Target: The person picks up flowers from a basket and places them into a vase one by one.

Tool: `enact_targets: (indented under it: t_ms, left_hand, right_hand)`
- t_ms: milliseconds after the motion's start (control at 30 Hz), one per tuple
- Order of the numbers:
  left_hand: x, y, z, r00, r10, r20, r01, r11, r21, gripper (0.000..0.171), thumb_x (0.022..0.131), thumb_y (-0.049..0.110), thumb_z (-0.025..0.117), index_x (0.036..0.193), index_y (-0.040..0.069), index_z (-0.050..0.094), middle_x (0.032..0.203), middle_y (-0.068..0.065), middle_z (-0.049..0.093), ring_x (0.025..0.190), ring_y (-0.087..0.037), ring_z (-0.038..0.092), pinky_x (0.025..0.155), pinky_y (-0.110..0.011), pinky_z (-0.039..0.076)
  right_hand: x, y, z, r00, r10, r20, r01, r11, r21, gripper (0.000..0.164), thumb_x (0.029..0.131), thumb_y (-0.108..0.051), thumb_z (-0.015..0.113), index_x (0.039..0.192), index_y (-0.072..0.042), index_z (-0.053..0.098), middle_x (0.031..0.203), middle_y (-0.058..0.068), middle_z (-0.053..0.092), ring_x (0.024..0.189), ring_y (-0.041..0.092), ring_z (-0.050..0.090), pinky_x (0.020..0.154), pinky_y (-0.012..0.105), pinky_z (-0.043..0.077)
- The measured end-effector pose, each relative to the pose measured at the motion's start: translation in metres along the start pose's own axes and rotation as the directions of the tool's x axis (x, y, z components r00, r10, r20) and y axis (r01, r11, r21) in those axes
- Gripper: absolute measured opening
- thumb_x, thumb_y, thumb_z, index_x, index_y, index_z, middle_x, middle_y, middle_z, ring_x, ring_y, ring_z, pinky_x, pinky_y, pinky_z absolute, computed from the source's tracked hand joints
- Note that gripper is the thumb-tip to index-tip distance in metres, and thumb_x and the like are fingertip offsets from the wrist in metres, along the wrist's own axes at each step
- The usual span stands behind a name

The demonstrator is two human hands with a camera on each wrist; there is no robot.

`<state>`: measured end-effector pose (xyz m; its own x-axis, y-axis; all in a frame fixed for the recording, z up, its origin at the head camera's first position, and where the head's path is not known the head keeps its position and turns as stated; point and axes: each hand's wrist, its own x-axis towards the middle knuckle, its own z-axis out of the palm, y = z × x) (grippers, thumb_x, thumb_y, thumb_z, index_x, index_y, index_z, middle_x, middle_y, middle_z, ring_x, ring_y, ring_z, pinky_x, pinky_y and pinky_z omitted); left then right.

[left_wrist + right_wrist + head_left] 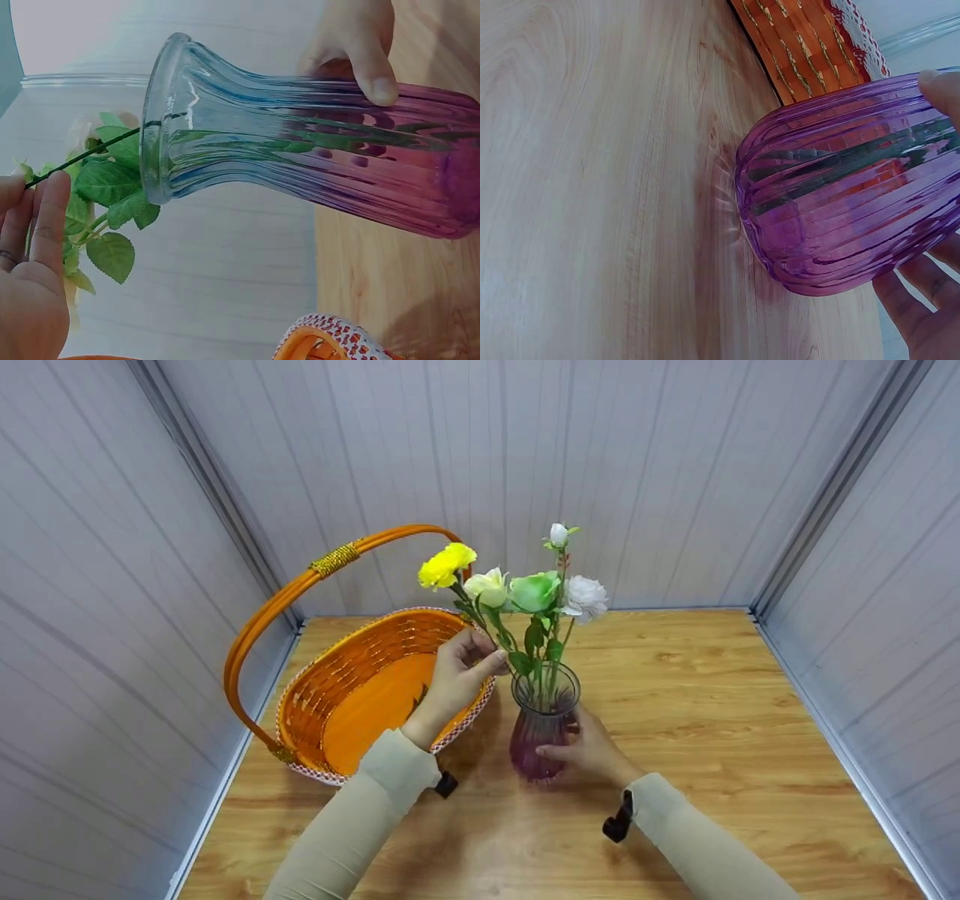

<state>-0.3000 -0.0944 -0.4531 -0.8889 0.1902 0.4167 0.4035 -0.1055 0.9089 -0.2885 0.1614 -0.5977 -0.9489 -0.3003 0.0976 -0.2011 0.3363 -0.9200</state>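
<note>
My left hand (pixel 459 669) pinches the thin dark stem (pixel 112 141) of a yellow carnation (pixel 448 565) just left of the vase. In the left wrist view, the stem's lower end reaches inside the vase mouth. The ribbed glass vase (pixel 536 744), clear above and purple-pink below, stands on the table. Around its lower body my right hand (pixel 596 746) grips from the right, thumb on the near side. Inside the vase stand a pale yellow rose (pixel 487 587), a green rose (pixel 535 592), a white flower (pixel 586 598) and a tall white bud (pixel 559 535).
An orange woven basket (pixel 306 716) with a tall arched handle (pixel 259 622) sits on the left, behind my left forearm. A dark green sprig (pixel 418 701) shows inside it, partly hidden by my wrist. Pale panelled walls (pixel 675 495) enclose the wooden table (pixel 720 720) at the back and sides.
</note>
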Motion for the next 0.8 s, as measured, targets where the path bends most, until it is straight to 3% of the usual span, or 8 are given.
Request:
enact_targets:
  t_ms: [167,433,800]
  left_hand:
    - [-0.002,0.0,0.004,0.998,-0.044,0.039,0.04,0.995,0.09,0.007,0.102,-0.002,0.07,0.1,-0.003,0.064,0.092,-0.008,0.07,0.084,-0.015,0.074,0.081,-0.035,0.068]
    - [0.0,0.0,0.012,0.996,-0.057,0.066,0.046,0.985,0.168,0.007,0.102,0.0,0.072,0.104,-0.004,0.067,0.099,-0.017,0.073,0.086,-0.017,0.076,0.083,-0.033,0.067]
    - [0.008,-0.005,0.027,0.995,0.01,0.104,-0.043,0.945,0.324,0.008,0.1,0.005,0.077,0.103,-0.003,0.077,0.1,-0.017,0.08,0.084,-0.019,0.077,0.079,-0.028,0.066]
  right_hand:
    - [0.001,0.0,0.0,1.0,-0.012,0.008,0.012,1.0,-0.005,0.089,0.084,-0.025,0.097,0.158,-0.013,0.048,0.147,0.015,0.064,0.131,0.038,0.063,0.115,0.062,0.051]
    - [0.002,0.003,0.0,1.0,-0.007,-0.005,0.007,1.0,-0.02,0.089,0.084,-0.024,0.097,0.157,-0.012,0.048,0.146,0.016,0.065,0.13,0.037,0.064,0.115,0.062,0.051]
    - [0.002,0.004,0.0,0.999,-0.04,-0.001,0.04,0.999,-0.022,0.089,0.084,-0.026,0.096,0.156,-0.007,0.048,0.145,0.019,0.065,0.128,0.04,0.065,0.113,0.064,0.052]
